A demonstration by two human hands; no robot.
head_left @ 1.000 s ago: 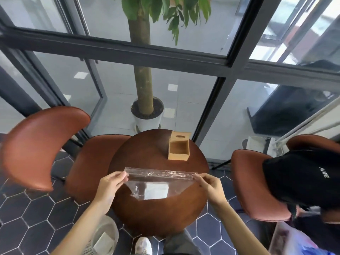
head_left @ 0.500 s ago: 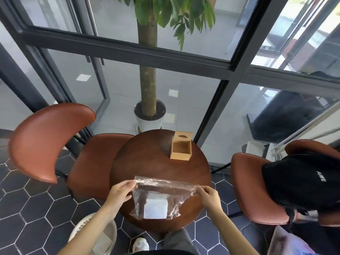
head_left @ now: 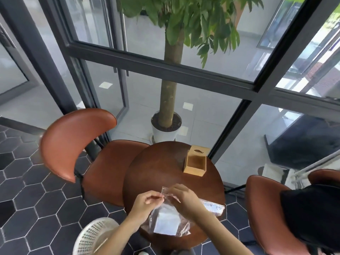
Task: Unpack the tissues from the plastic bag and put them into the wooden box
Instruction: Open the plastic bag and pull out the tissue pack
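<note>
A clear plastic bag (head_left: 211,206) hangs over the near part of the round wooden table (head_left: 156,173). Inside it sits a white stack of tissues (head_left: 166,222). My left hand (head_left: 147,202) pinches the bag's top edge from the left. My right hand (head_left: 185,198) pinches the same edge close beside it, so both hands meet at the bag's mouth. The open wooden box (head_left: 195,162) stands at the far right of the table, its lid (head_left: 199,150) with a slot propped behind it; the box holds nothing.
A brown chair (head_left: 77,142) stands left of the table. Another brown chair (head_left: 265,210) at the right carries a black garment (head_left: 312,216). A white perforated basket (head_left: 92,236) is on the floor near left. A potted tree (head_left: 166,126) and glass wall lie behind.
My hands have come together from the bag's two ends to one spot on its top edge. The bag dropped lower and nearer to me. The view has swung left and up.
</note>
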